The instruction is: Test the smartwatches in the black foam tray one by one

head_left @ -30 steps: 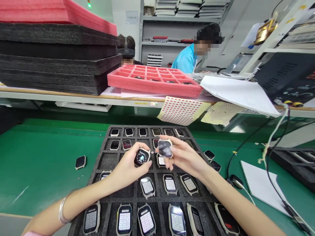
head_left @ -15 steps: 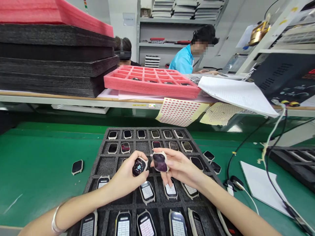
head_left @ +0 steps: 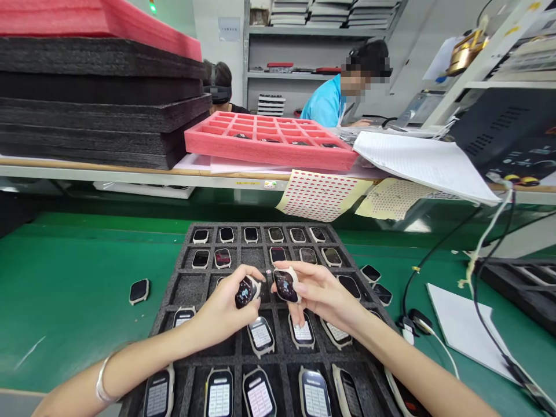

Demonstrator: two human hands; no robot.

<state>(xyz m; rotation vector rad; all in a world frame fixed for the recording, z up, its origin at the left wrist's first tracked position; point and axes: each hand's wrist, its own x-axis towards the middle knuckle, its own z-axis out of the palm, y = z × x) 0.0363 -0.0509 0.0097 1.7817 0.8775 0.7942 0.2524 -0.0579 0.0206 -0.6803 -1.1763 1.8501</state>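
Note:
Over the middle of a black foam tray (head_left: pixel 187 289), my left hand (head_left: pixel 228 301) grips a smartwatch case (head_left: pixel 245 292) whose screen shows a lit dial. Just to its right, my right hand (head_left: pixel 319 289) holds a second smartwatch case (head_left: pixel 285 285) by its edges, its screen also lit with a dial. The two watches are close together but apart. Below them, watches with white list screens, such as one watch (head_left: pixel 261 335), lie in the tray's compartments. Dark-screened watches, among them one watch (head_left: pixel 200 259), fill much of the far rows. Neither watch has a strap.
A loose watch (head_left: pixel 139 291) lies on the green table (head_left: pixel 78 301) to the left, and two more at the tray's right. Cables (head_left: pixel 406 289) and white paper (head_left: pixel 460 324) are further right. Behind stand a pink foam tray (head_left: pixel 269 152), stacked black foam (head_left: pixel 99 116) and two people.
The screen of the watch in my right hand has gone from dark to a lit dial. My left hand's watch has tilted slightly. Both hands stay nearly in place.

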